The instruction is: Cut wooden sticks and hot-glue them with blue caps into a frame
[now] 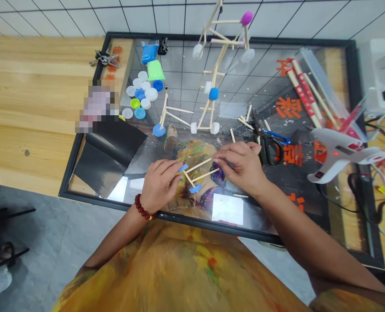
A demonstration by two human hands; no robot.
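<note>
My left hand (161,184), wearing a dark red bead bracelet, grips a small frame of thin wooden sticks (189,178) by its upper blue cap wheel (183,168). A second blue cap (195,189) sits at the other end of the cross stick. Two longer sticks run from the cross stick toward my right hand (241,164). Its thumb and fingertips are pinched together at the end of the upper long stick; what lies between them is too small to make out. Beyond the hands stands a stick model with white wheels and a blue ball (214,93).
Plastic bottle caps (146,103) lie at the back left beside bags of blue and green clay (155,70). Black scissors (272,149) and a white glue gun (337,154) lie to the right. A taller stick model (226,42) stands at the back. Black sheets (109,151) lie left.
</note>
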